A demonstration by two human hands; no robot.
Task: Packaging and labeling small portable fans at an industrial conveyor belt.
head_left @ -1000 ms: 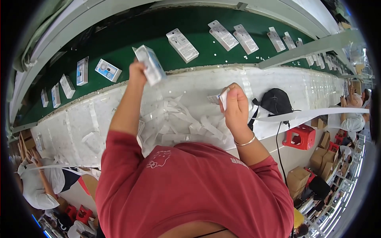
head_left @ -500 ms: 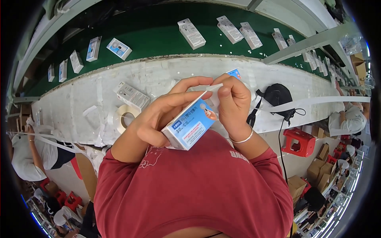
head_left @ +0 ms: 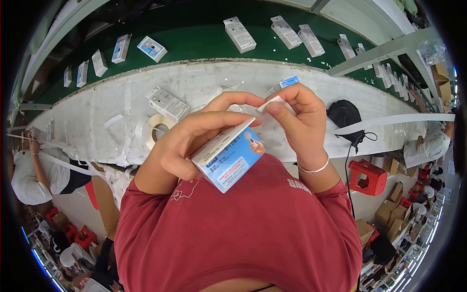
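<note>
A small blue and white printed carton [head_left: 236, 158] is tilted in front of my chest. My left hand [head_left: 187, 138] wraps round its far side, thumb low on the end and fingers along the top edge. My right hand [head_left: 306, 119], with a bracelet on the wrist, pinches a small white piece of paper or card [head_left: 273, 102] between thumb and fingers. The left index fingertip reaches this piece, whose lower part is hard to make out. Beyond the right hand lies another blue and white carton [head_left: 289, 81], partly hidden.
A white carton [head_left: 168, 103] lies beside a tape roll [head_left: 152, 125] on the pale worktable [head_left: 204, 80]. Several cartons stand on the green conveyor belt [head_left: 194, 39] behind. At right are a black bag [head_left: 344, 117], a white strip [head_left: 389, 122], and a red stool [head_left: 367, 177]. Co-workers sit at both sides.
My right hand has drawn away from the carton, rightward, with the white piece pinched in it. The carton in my left hand has tipped a little. The whole view has shifted slightly.
</note>
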